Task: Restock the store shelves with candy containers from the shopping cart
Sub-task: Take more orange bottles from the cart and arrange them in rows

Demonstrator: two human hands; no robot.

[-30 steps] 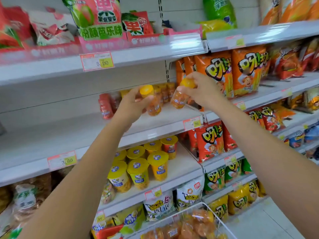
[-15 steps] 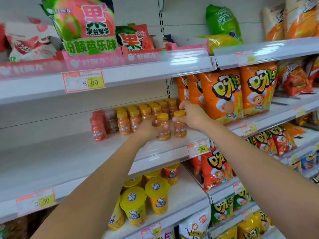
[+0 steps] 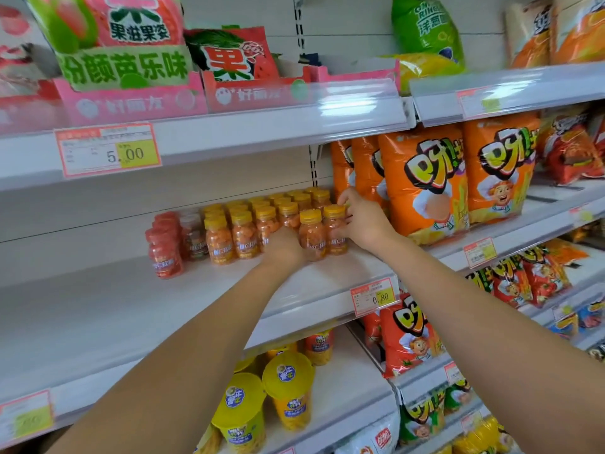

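Two small clear candy bottles with yellow caps and orange sweets stand at the front of a group on the white middle shelf. My left hand grips the left bottle low on its body. My right hand holds the right bottle, fingers wrapped round its side. Behind them stand several more orange candy bottles in rows, and red-capped bottles at the left end. The shopping cart is out of view.
Orange snack bags fill the neighbouring shelf just right of my right hand. Yellow-lidded cups stand on the shelf below. Fruit-candy bags sit on the shelf above. A 0.80 price tag hangs on the shelf edge.
Both hands carried the two bottles from in front of the shelf down onto it, beside the front row. The camera moved closer and the cart dropped out of view.
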